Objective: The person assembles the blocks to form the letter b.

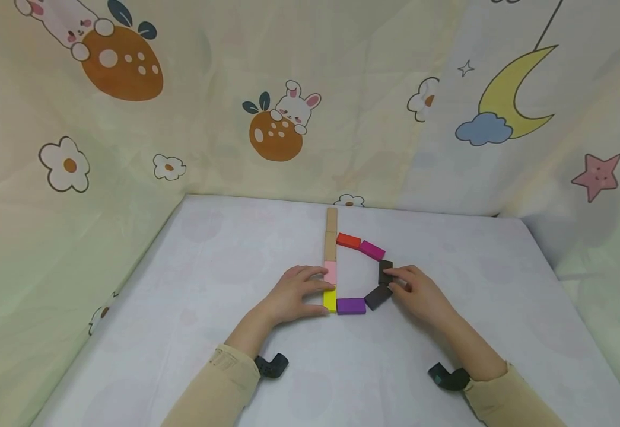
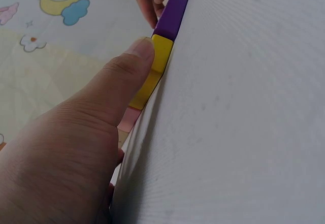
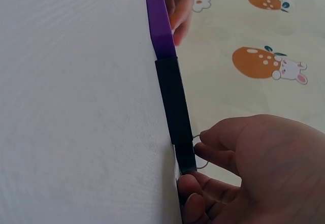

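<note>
On the white table, a straight column has two tan blocks [image 1: 331,243], a pink block [image 1: 330,271] and a yellow block [image 2: 162,51]. Joined to its right side, a curve runs through a red block [image 1: 349,241], a magenta block [image 1: 372,249], two black blocks [image 1: 378,297] and a purple block [image 1: 350,306]. My left hand [image 1: 295,293] rests its fairly straight fingertips on the pink and yellow blocks, the thumb by the yellow block's near end. With bent fingers and thumb, my right hand [image 1: 419,295] pinches the upper black block [image 3: 185,158].
Patterned cloth walls [image 1: 363,118] with rabbits, flowers and a moon rise behind and beside the table [image 1: 299,379]. Black wrist devices [image 1: 272,366] sit at both beige sleeves [image 1: 219,385].
</note>
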A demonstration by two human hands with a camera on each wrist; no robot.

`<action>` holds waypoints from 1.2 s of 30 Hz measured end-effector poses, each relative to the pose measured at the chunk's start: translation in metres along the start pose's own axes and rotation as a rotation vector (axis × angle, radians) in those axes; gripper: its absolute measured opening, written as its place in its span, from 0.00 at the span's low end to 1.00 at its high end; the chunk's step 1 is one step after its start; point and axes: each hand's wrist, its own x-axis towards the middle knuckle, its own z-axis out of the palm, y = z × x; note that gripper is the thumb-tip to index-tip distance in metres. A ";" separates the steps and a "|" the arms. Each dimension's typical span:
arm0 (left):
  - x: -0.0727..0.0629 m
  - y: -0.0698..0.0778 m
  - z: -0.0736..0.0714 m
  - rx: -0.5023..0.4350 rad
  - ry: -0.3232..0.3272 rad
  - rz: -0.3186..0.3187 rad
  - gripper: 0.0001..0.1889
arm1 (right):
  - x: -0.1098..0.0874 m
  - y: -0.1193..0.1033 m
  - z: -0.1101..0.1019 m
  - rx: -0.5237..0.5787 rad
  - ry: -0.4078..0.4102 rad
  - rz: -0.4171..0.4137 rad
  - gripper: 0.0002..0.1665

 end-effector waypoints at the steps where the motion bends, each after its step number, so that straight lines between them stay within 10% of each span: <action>1: 0.000 0.000 0.000 -0.002 0.001 0.000 0.30 | 0.000 0.000 0.000 0.002 0.001 -0.003 0.22; 36: 0.000 -0.003 0.000 0.001 0.010 0.013 0.31 | 0.000 -0.001 0.002 -0.011 0.009 -0.007 0.23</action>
